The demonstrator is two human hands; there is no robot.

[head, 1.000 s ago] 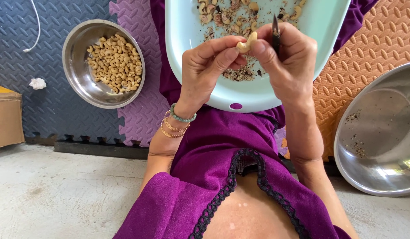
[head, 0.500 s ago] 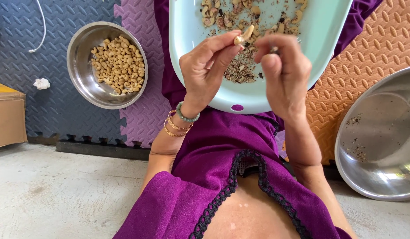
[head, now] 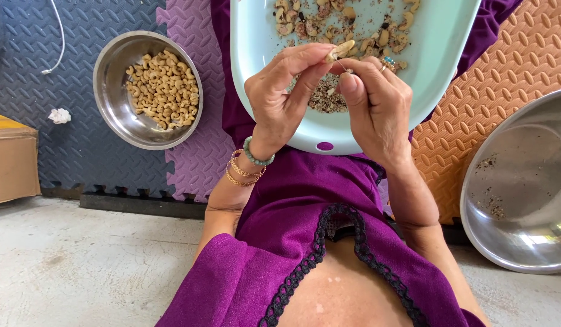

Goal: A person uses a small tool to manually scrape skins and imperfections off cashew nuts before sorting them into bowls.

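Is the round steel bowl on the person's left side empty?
No, the round steel bowl on the blue and purple mat holds a heap of pale peeled cashew nuts.

tray (head: 441, 66) near rim lying bare | far half crowding with nuts (head: 329, 27) (husk bits too) | steel bowls (head: 114, 106) flanking both sides

Bowl of cashews (head: 147, 89) left of tray (head: 438, 54)
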